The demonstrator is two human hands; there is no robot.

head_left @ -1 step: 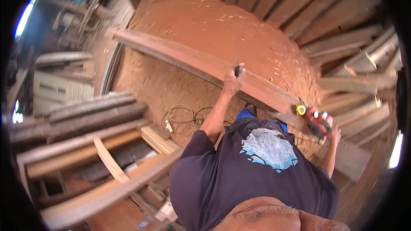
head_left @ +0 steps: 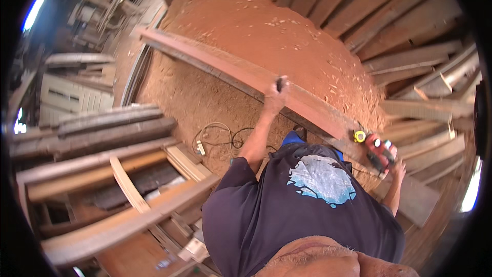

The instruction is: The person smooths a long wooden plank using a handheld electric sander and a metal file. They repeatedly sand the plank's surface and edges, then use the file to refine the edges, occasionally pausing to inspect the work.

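Note:
A long reddish wooden beam runs slantwise from the far left to the near right. My left hand is over the middle of it, closed around a small black object whose kind I cannot make out. Toward the beam's near right end sits a red and black power tool, with a yellow round tape measure beside it. My right hand is at the tool's rear end; its fingers are small and blurred, and whether they grip the tool is unclear.
Reddish sawdust is heaped beyond the beam. Planks stand along the far right. A cable with a white plug block lies on the ground. Stacked timber and a wooden frame fill the near left.
My left hand has shifted slightly left along the beam with the black object. The view has turned a little. The red tool and tape measure stay close to the same place.

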